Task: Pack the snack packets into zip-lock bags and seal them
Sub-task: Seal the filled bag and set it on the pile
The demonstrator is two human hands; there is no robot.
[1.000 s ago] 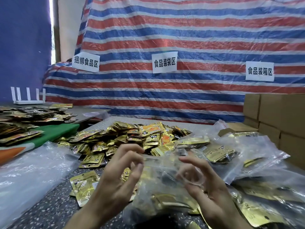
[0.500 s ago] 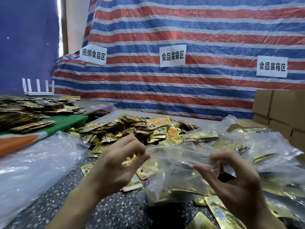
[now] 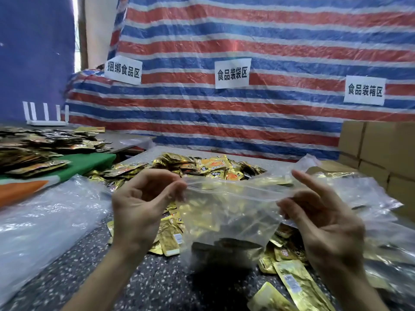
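The left hand and right hand hold one clear bag in the air over the table, in front of the person. The left thumb and forefinger pinch the left end of the zip strip, with the remaining fingers loosely curled. The right hand pinches the right end, with its forefinger extended upward and off the film. The strip runs taut and roughly level between the two pinches. This grip probably serves to line up the two tracks so that they can be pressed together. Whether the strip is already closed cannot be told. The bag hangs mouth up, so the packets inside settle to the bottom and stay clear of the seal. Their number cannot be read through the film. The loose heap lies just behind the bag, within reach for loading. More packets lie scattered on the table beneath and beside it. Filled bags are piled to the right, near the boxes, probably for the boxing stage. Clear plastic lies to the left. Counts: two hands, one held bag, three signs on the tarp. Loose packets are too many to count. Filled bags and boxes overlap, so no count is possible.
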